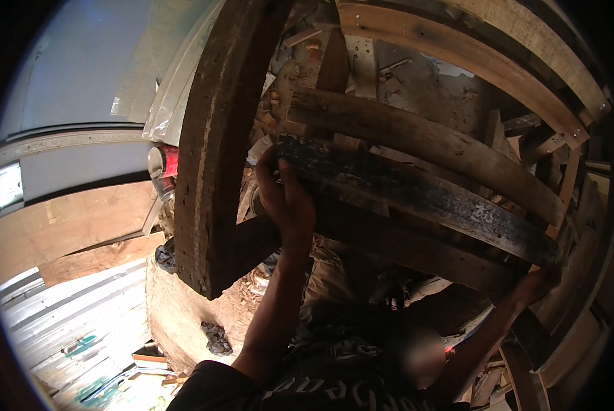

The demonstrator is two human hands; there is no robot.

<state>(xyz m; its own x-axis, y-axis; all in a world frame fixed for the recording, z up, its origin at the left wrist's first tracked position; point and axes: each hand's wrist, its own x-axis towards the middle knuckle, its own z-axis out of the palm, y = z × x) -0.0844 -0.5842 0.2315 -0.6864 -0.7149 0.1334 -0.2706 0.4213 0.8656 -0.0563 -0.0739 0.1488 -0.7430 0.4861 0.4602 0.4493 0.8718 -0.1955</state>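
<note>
A long dark plank (416,195) with worn, whitish, scuffed paint lies across the middle, slanting down to the right. My left hand (290,202) is closed around its left end, fingers over the top edge. At the plank's right end, my right hand (536,284) grips in shadow, its fingers partly hidden. Just beyond lies a weathered brown plank (423,133), roughly parallel to it. Nearer my body, a darker board (403,240) runs below the held plank. Left of my left hand, a thick dark beam (218,137) extends from the far edge toward me.
Pale and brown boards (450,58) fill the far right, with more timber along the right side. A red can (166,162) sits left of the beam. Wood scraps litter the dirt floor (416,85). Corrugated metal sheets (81,329) lie at the lower left.
</note>
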